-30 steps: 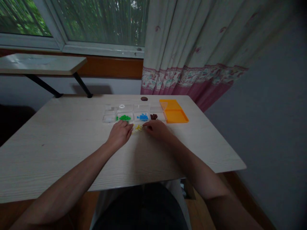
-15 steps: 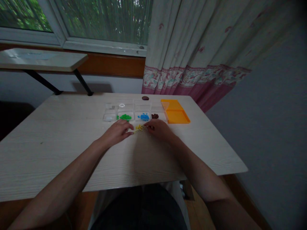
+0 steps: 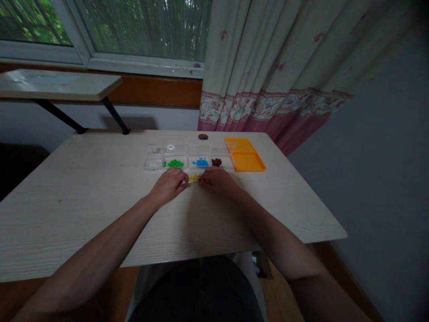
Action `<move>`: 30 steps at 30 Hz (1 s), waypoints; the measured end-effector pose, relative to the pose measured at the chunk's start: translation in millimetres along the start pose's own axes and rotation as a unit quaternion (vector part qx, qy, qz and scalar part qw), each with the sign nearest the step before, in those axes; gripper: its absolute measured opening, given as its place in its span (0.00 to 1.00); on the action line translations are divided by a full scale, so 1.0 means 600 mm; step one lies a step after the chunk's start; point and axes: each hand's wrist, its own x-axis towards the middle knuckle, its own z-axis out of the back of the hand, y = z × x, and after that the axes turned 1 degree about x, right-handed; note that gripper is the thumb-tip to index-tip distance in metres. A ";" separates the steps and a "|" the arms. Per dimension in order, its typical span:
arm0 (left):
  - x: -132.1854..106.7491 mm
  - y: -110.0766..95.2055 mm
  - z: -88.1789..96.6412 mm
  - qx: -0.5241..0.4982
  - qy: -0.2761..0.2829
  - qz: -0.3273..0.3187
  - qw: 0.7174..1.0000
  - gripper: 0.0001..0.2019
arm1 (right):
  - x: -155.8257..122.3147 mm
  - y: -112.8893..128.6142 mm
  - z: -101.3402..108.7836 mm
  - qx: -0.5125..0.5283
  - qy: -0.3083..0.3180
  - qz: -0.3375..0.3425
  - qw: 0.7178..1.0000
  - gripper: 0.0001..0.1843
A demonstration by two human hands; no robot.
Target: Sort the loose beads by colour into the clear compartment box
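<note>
A small heap of yellow beads (image 3: 194,178) lies on the pale wooden table (image 3: 100,201), just in front of a clear compartment box (image 3: 157,156). My left hand (image 3: 169,185) rests palm down at the heap's left, fingertips curled against the beads. From the right, my right hand (image 3: 217,181) closes in, its fingertips pinched at the heap's edge. What the fingers grip is too small to make out. The box holds green beads (image 3: 174,163), blue beads (image 3: 201,163) and dark brown beads (image 3: 216,162) in separate cells.
An orange lid or tray (image 3: 245,161) lies open to the right of the box. A dark round knot (image 3: 203,136) marks the table's far edge. A second table (image 3: 56,85) stands under the window at the back left. A curtain (image 3: 268,67) hangs behind.
Both hands have drawn closer together around the yellow beads, pushing the heap tighter. The view shifted slightly.
</note>
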 end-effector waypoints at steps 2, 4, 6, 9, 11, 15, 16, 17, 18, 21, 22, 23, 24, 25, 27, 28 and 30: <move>0.002 0.000 -0.005 -0.002 -0.008 0.003 1.000 0.08 | 0.001 0.004 0.000 0.002 0.001 -0.002 1.000 0.09; 0.002 -0.001 -0.007 -0.007 -0.016 0.010 1.000 0.08 | 0.002 0.008 0.001 0.008 0.002 -0.007 1.000 0.09; 0.002 -0.003 -0.007 -0.018 -0.021 0.018 0.999 0.09 | 0.002 0.010 0.002 0.013 0.002 -0.008 1.000 0.09; 0.002 -0.004 -0.005 -0.034 -0.037 0.031 0.998 0.10 | 0.001 0.008 0.002 0.015 0.003 -0.007 1.000 0.09; 0.002 -0.003 -0.006 -0.040 -0.062 0.041 0.996 0.10 | 0.000 0.004 0.000 0.021 0.001 -0.007 1.000 0.09; 0.004 0.000 -0.010 -0.048 -0.105 0.050 0.992 0.09 | -0.001 -0.004 -0.003 0.042 -0.019 -0.017 0.999 0.08; 0.004 0.000 -0.011 -0.050 -0.108 0.052 0.992 0.09 | -0.002 -0.006 -0.002 0.047 -0.022 -0.019 0.998 0.08; 0.005 0.000 -0.011 -0.052 -0.108 0.053 0.991 0.09 | -0.002 -0.007 -0.002 0.052 -0.023 -0.020 0.998 0.08; 0.006 -0.001 -0.011 -0.053 -0.106 0.055 0.991 0.09 | -0.002 -0.007 -0.001 0.056 -0.023 -0.022 0.998 0.08; 0.009 -0.005 -0.011 -0.054 -0.101 0.059 0.992 0.09 | -0.003 -0.009 0.001 0.068 -0.024 -0.028 0.997 0.07; 0.010 -0.006 -0.011 -0.054 -0.100 0.059 0.992 0.08 | -0.004 -0.009 0.001 0.074 -0.025 -0.031 0.996 0.07; 0.011 -0.007 -0.012 -0.054 -0.098 0.057 0.992 0.08 | -0.004 -0.010 0.001 0.081 -0.028 -0.031 0.996 0.06; 0.012 -0.007 -0.012 -0.055 -0.096 0.054 0.992 0.07 | -0.004 -0.010 0.001 0.088 -0.030 -0.030 0.995 0.06; 0.012 -0.006 -0.013 -0.056 -0.095 0.050 0.993 0.07 | -0.004 -0.011 0.000 0.096 -0.031 -0.028 0.994 0.06; 0.012 -0.005 -0.015 -0.058 -0.096 0.040 0.993 0.07 | -0.004 -0.012 -0.001 0.109 -0.036 -0.023 0.993 0.06; 0.012 -0.004 -0.016 -0.059 -0.097 0.035 0.993 0.07 | -0.004 -0.013 -0.001 0.115 -0.041 -0.022 0.992 0.06; 0.012 -0.002 -0.017 -0.063 -0.096 0.029 0.993 0.07 | -0.004 -0.015 -0.001 0.128 -0.056 -0.021 0.990 0.06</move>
